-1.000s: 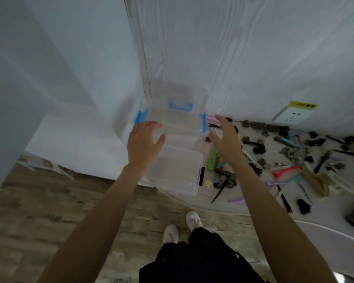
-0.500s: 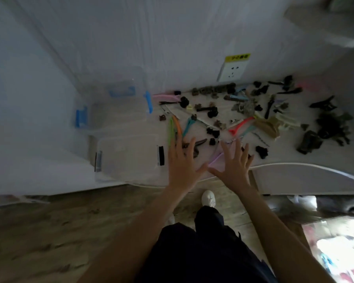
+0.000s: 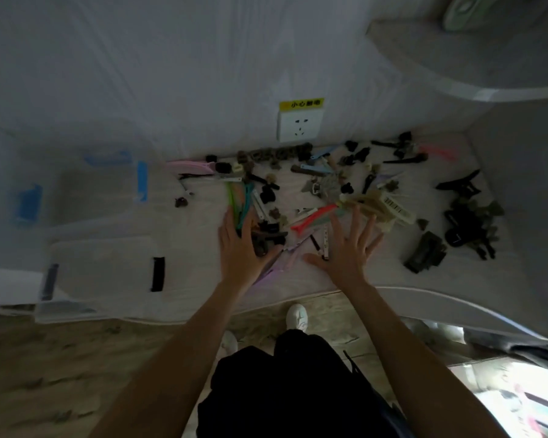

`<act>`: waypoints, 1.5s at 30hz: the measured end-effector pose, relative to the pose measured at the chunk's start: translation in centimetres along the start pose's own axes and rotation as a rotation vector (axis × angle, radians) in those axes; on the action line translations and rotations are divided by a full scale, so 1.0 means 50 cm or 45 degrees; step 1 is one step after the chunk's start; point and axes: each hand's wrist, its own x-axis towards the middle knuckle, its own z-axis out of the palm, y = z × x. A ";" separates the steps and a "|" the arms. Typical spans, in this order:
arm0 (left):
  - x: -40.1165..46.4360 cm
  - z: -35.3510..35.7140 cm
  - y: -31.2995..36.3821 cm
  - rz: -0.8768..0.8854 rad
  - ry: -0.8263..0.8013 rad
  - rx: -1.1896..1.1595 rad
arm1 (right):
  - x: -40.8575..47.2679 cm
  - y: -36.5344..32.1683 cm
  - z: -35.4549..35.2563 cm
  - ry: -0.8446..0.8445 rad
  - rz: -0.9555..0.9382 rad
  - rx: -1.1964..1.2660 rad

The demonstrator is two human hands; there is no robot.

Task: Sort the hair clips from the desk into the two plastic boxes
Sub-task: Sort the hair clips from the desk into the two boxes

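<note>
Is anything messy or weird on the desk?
Yes. The hair clips lie scattered in a jumble across the desk, none sorted yet. Both clear boxes, one with blue latches and one with black latches, sit at the left. Both hands are spread over the clips.

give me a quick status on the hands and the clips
Left hand and right hand open, fingers spread over the hair clips on the desk. Nothing held. Two plastic boxes at left, no clips visible inside. Nothing in the way.
</note>
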 end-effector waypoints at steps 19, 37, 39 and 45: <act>0.058 -0.025 0.090 0.441 -0.067 0.367 | 0.228 0.141 -0.127 0.022 0.044 0.217; -0.016 -0.274 0.032 -0.285 0.491 -0.971 | 0.096 -0.151 -0.175 -0.366 -0.054 1.382; -0.045 -0.319 -0.049 -0.274 0.431 -0.811 | 0.077 -0.218 -0.169 -0.420 -0.147 1.369; -0.102 -0.398 -0.233 -0.370 0.298 -0.580 | 0.037 -0.375 -0.146 -0.426 -0.349 1.323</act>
